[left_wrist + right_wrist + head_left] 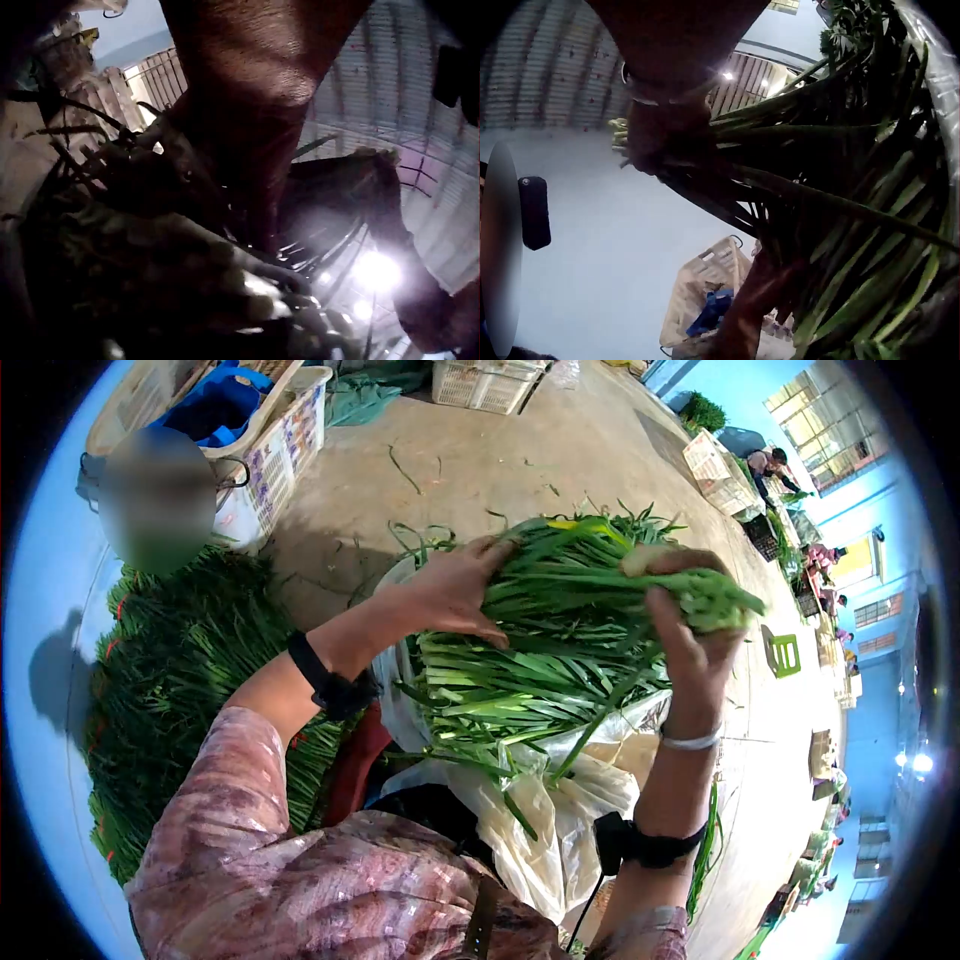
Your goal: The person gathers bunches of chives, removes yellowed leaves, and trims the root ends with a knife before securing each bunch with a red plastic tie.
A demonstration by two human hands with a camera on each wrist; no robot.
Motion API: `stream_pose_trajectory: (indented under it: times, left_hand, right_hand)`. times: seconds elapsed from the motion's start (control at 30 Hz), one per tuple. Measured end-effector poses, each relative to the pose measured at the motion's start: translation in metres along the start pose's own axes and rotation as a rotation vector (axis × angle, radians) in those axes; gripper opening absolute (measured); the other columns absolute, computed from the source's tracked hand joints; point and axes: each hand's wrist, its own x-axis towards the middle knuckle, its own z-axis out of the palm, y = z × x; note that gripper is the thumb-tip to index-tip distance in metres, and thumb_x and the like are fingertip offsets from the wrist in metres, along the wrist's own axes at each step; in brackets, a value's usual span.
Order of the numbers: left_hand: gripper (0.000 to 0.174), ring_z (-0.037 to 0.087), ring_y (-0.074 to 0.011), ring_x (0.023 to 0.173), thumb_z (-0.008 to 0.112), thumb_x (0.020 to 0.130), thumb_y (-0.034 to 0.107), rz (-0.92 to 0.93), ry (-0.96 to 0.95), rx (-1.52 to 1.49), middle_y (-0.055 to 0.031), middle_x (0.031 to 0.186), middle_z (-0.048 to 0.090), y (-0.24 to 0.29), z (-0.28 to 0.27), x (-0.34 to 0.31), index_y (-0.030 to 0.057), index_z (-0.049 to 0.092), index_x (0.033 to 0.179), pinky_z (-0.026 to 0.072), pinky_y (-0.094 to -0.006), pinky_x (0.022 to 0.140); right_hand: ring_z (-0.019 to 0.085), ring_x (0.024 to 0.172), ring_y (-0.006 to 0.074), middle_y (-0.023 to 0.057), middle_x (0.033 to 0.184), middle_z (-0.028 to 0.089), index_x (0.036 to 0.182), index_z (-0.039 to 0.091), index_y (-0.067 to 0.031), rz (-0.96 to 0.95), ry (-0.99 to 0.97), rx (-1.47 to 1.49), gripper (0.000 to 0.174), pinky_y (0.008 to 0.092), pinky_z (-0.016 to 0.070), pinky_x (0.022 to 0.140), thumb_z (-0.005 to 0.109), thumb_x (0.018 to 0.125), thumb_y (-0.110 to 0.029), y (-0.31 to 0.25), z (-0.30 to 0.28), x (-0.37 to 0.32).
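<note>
Patterned sleeve (300,870) in the foreground, with both hands raised on a bundle of greens (560,630).

Held in the air in front of the person, above a crumpled white plastic bag (560,810), the bundle of greens is a thick sheaf of long, flat, bright green blades lying side by side, with pale, cut stem ends packed together at its right. The right hand (695,630) grips those stem ends, fingers wrapped round them. The left hand (455,585) clasps the leafy part, thumb in front and fingers curled over the top. Loose blades droop from the underside toward the bag. A dark heap of cut greens (170,680) lies on the concrete floor (560,450) to the left, beside a white crate (285,450).
</note>
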Motion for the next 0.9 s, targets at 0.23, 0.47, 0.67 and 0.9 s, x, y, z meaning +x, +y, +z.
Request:
stream_pose_trajectory:
  times: [0.23,0.47,0.67,0.9]
  left_hand:
    - [0.106,0.043,-0.0431,0.115,0.078,0.058,0.046,0.015,-0.072,0.191,-0.0262,0.132,0.035,0.05,0.008,-0.001,0.0066,0.021,0.139,0.0382,-0.0486,0.093]
    - [0.104,0.035,-0.0426,0.122,0.07,0.063,0.057,-0.051,-0.079,0.29,-0.0263,0.136,0.03,0.036,0.036,0.001,0.0142,0.017,0.142,0.0275,-0.0544,0.098]
    - [0.1,0.038,-0.041,0.12,0.069,0.066,0.055,0.01,0.063,0.359,-0.0261,0.134,0.034,0.026,0.045,0.003,0.0143,0.017,0.142,0.0319,-0.0521,0.093]
    - [0.095,0.043,-0.0436,0.115,0.064,0.07,0.059,-0.091,-0.352,0.36,-0.0297,0.133,0.033,0.033,0.002,0.028,0.013,0.021,0.141,0.0404,-0.0458,0.092]
  right_hand:
    - [0.058,0.085,0.0286,0.0174,0.092,0.059,0.094,0.051,0.0005,-0.298,-0.087,0.153,0.026,0.045,0.0414,0.093,0.063,0.071,-0.004,-0.023,-0.064,-0.01]
    - [0.057,0.099,0.0302,0.0134,0.092,0.06,0.096,0.052,-0.0003,-0.108,0.105,0.175,0.028,0.0443,0.0422,0.091,0.062,0.071,-0.004,0.012,-0.077,-0.05]
    - [0.055,0.093,0.03,0.014,0.091,0.056,0.1,0.049,-0.0042,-0.306,0.176,0.304,0.026,0.0569,0.0332,0.099,0.057,0.081,-0.02,-0.02,-0.147,-0.057]
    - [0.052,0.108,0.0321,0.0199,0.114,0.055,0.115,0.05,0.0028,-0.179,0.641,0.276,0.039,0.0514,0.0351,0.101,0.053,0.084,-0.02,-0.07,-0.268,-0.122]
